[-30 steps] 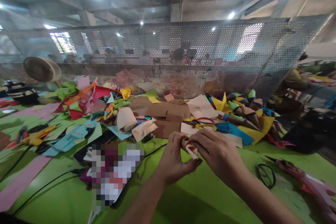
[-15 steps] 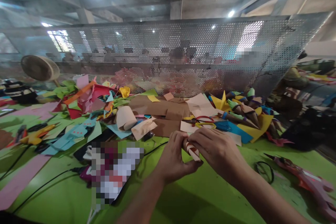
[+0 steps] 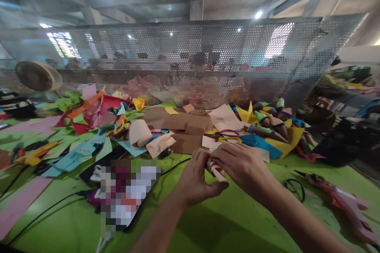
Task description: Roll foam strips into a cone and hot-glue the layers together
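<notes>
Between my two hands is a small roll of pale peach paper [image 3: 217, 170], its spiralled end turned toward me. My left hand [image 3: 194, 180] is wrapped round its left side, with the thumb beneath the end. From the right, the bent fingers of my right hand [image 3: 239, 162] press on the roll's top and side. Much of the roll is hidden by my fingers. Just beyond my hands lie yellow-handled scissors [image 3: 230, 139] and a piece of brown paper [image 3: 187, 144].
A pink glue gun [image 3: 341, 203] lies on the green table [image 3: 252, 229] at right. A blurred-out phone [image 3: 135, 197] and cables are at left. Heaped coloured paper [image 3: 92, 110], paper cones [image 3: 274, 124] and a perforated metal screen [image 3: 178, 59] stand behind; a fan [image 3: 38, 76] is far left.
The view has shifted slightly, so the table's things appear a little further left. My hands keep almost the same grip on the paper roll.
</notes>
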The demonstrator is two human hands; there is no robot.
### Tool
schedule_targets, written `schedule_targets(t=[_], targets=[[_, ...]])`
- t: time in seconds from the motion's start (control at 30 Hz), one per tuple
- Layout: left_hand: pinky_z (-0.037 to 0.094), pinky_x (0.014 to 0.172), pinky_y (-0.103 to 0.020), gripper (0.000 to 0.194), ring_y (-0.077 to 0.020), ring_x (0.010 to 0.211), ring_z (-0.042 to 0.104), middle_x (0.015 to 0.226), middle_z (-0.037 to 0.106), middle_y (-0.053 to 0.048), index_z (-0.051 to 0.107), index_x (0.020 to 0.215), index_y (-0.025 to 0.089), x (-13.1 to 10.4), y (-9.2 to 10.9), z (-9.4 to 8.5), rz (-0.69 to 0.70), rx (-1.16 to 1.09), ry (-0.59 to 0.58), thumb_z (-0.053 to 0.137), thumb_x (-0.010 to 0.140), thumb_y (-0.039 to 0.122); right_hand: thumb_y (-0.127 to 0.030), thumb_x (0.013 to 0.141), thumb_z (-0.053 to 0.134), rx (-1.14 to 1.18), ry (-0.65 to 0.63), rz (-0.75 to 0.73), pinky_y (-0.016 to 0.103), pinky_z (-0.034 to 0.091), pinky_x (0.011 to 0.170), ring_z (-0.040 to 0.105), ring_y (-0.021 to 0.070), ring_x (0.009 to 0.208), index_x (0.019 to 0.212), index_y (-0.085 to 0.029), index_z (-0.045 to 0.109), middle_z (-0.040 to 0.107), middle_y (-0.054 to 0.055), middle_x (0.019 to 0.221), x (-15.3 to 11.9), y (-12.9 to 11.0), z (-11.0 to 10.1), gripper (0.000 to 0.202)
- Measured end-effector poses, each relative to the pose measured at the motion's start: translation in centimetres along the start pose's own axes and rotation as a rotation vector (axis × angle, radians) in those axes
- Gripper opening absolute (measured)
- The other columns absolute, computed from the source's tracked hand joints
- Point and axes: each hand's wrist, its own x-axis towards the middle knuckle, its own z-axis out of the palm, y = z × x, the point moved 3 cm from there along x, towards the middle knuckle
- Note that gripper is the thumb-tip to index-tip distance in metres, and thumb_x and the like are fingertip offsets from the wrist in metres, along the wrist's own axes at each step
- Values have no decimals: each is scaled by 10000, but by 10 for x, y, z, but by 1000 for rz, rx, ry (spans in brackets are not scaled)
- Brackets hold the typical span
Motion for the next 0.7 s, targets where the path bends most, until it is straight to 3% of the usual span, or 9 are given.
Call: schedule_targets(t=[0.13,0.27,0.43,0.7], targets=[[435,923,-402,388,-256,1034,521,1065,540,-66,506,1024,209,1,-1,-1,-19,-26,-1,715,784,431,-205,967,557,95,20,37,289,457,695,640,175,744,912,-186,717,681,46,800,-1,5,1,171],[437,930,-405,416,-253,1040,523,1095,543,-62,501,1107,216,0,-1,-3,-76,-77,18,717,781,357,-241,990,546,277,74,145,273,515,757,694,173,856,1101,-222,711,738,54,970,-2,11,-3,199],[434,942,-403,408,-247,1048,528,1121,532,-65,495,1129,216,-2,-1,-4,-94,-124,19,687,819,400,-200,975,563,405,171,193,255,527,786,702,168,925,1071,-228,713,738,52,1016,-7,12,-12,180],[428,968,-384,362,-237,1079,529,1114,533,-51,492,1136,231,-3,-6,-4,-121,-189,33,655,847,374,-141,898,666,498,140,128,265,523,770,685,162,859,992,-237,758,736,37,937,-8,3,-7,162]])
